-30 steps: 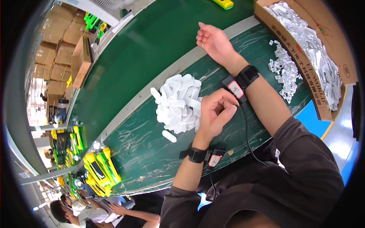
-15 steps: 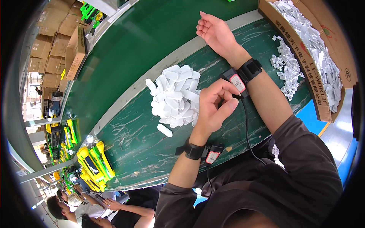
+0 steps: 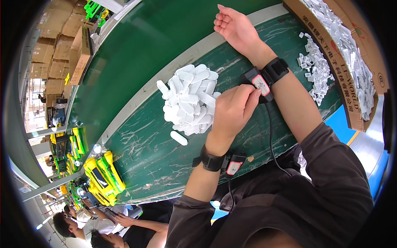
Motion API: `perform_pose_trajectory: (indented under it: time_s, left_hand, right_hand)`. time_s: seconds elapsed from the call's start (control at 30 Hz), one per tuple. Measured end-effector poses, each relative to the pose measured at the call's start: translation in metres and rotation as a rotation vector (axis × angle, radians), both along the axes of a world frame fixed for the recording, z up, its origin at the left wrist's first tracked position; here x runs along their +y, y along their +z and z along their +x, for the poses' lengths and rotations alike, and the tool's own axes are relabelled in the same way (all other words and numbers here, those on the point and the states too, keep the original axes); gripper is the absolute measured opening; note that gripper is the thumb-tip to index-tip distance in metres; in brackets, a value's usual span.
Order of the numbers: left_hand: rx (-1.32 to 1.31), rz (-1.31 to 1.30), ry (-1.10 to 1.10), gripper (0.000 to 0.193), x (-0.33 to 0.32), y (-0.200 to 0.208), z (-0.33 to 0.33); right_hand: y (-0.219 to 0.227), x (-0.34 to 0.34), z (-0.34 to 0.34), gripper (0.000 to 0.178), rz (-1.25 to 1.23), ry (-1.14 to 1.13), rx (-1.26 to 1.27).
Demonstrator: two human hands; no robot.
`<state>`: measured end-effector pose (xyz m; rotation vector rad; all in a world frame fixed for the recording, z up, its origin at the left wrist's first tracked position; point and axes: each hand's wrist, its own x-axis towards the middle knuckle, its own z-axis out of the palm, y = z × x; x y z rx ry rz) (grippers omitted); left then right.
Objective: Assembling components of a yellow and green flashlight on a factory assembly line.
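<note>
My left hand (image 3: 233, 107) reaches across to my right wrist, its thumb and fingers pinched at the edge of a small black box-shaped wrist device (image 3: 260, 85) with a red-rimmed white label. A black strap (image 3: 275, 71) holds this device on my right wrist, and a cable runs down from it. Stretched out over the far rail, my right hand (image 3: 237, 29) is palm-up and holds nothing, its fingers loosely curled and apart. My left wrist carries a similar device (image 3: 234, 164). Beside my left hand lies a heap of white oblong plastic pieces (image 3: 190, 99), with one single piece (image 3: 178, 138) apart from it.
A cardboard box (image 3: 331, 53) full of white pieces stands at the right, with small clear-white parts (image 3: 316, 74) heaped beside it. Yellow-green tool-like cases (image 3: 103, 177) lie at the left end of the green work surface (image 3: 140, 165). Other people (image 3: 95, 223) sit at lower left.
My left hand has moved slightly up and its fingers have closed in against the wrist device. My right hand has risen slightly. The heap looks unchanged.
</note>
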<state>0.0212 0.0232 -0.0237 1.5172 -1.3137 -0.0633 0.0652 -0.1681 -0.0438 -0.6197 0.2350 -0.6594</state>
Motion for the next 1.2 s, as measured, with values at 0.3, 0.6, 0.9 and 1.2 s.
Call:
perform_pose_trajectory:
  time_s: [0.3,0.6,0.9,1.2]
  left_hand:
    - [-0.168,0.005,0.046,0.012,0.001,-0.01,0.005]
    - [-0.172,-0.014,0.03,0.01,0.002,-0.007,0.006]
    - [0.047,-0.166,0.307,0.01,0.016,-0.009,0.0]
    - [0.12,-0.446,0.354,0.026,0.007,-0.005,0.004]
  right_hand:
    - [0.004,0.003,0.004,0.012,0.093,0.031,-0.029]
    - [0.008,0.004,0.002,0.012,0.106,0.036,-0.013]
    - [0.0,-0.002,0.0,0.014,0.036,0.025,0.02]
    - [0.002,0.0,-0.001,0.014,0.032,0.025,0.02]
